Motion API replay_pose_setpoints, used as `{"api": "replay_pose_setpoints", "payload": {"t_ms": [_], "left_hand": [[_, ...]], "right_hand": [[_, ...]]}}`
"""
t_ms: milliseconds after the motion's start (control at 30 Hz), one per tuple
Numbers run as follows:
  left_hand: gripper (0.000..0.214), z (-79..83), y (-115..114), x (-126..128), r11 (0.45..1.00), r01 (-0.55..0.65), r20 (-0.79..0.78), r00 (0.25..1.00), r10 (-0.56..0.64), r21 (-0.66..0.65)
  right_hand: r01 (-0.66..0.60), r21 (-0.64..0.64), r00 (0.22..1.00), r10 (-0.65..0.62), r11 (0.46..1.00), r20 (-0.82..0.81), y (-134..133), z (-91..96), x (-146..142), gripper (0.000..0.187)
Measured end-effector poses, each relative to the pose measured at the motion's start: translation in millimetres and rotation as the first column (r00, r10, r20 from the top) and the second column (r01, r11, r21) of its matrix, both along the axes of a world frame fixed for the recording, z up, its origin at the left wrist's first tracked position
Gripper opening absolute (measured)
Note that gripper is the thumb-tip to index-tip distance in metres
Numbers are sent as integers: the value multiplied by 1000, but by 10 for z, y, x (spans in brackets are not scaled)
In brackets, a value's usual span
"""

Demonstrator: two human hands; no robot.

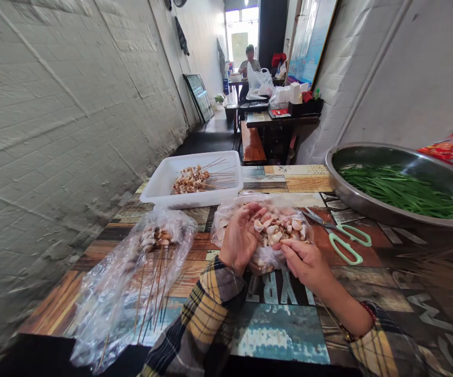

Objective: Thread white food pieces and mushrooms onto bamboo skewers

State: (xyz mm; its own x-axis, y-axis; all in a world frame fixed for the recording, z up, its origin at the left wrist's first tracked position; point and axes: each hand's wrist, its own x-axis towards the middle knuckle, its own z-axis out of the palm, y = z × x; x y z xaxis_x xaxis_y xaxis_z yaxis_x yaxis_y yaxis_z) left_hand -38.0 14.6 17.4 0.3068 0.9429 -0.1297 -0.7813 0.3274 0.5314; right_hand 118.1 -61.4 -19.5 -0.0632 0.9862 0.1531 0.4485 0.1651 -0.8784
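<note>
My right hand is pinched around a thin skewer, whose back end runs out beneath my wrist. Its fingertips are at the near edge of a heap of small pale brown-pink food pieces, whose exact kind I cannot tell. Those pieces lie in an opened clear plastic bag. At the bag's left side my left hand is open, palm toward the heap, fingers loosely curved. To the left, loaded skewers lie on another clear plastic bag, their food ends partly under the film.
Behind the bags a white plastic tray holds more loaded skewers. Scissors with green handles lie right of the heap. A steel basin of long green vegetables stands at the right. Farther back, a person is at another table.
</note>
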Motion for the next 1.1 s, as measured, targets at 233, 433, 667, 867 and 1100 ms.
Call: {"api": "replay_pose_setpoints", "payload": {"t_ms": [233,433,667,867,1100], "left_hand": [[38,-10,-53,76,989,77,-37,997,-72,129],[40,-12,-52,120,969,166,-118,982,-146,181],[22,19,-58,110,964,177,-123,980,-154,200],[19,21,-30,88,969,133,-135,985,-106,210],[20,-27,-1,75,984,61,-146,989,-37,166]], "right_hand": [[-3,-39,996,-1,999,-93,22,-16,4,42],[37,-12,989,-38,999,-145,25,-11,16,40],[98,10,969,-93,995,-229,16,35,3,42],[78,50,979,-67,996,-192,-8,83,2,42],[35,125,999,-36,992,13,-25,146,-26,39]]}}
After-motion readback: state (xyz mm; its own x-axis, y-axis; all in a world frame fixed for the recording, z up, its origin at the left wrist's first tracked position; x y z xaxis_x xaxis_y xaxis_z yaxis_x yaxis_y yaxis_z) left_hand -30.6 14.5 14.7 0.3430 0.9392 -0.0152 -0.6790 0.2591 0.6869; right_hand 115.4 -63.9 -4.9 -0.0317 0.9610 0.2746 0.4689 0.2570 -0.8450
